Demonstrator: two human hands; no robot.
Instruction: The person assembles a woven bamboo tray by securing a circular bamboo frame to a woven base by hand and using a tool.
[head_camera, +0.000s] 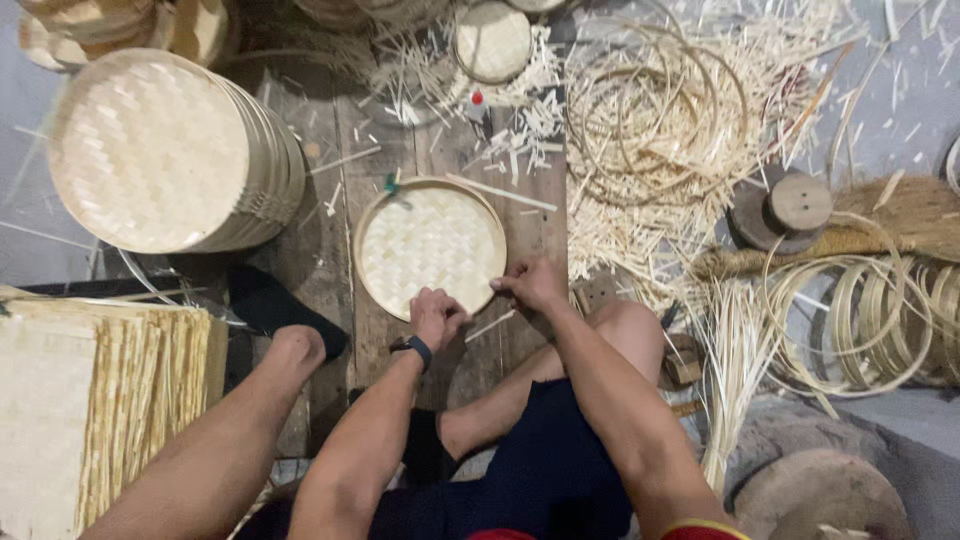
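A round woven bamboo tray lies flat on a wooden board in front of me. My left hand, with a dark watch at the wrist, pinches the tray's near rim. Just to the right of it, my right hand grips the same rim at its lower right edge. A thin bamboo strip sticks out below the tray between the two hands. A small green clip sits on the tray's far left rim.
A tall stack of finished round trays stands at the left. Flat woven mats lie at the lower left. Bamboo hoops and loose splints cover the right. A small red-capped bottle lies beyond the tray.
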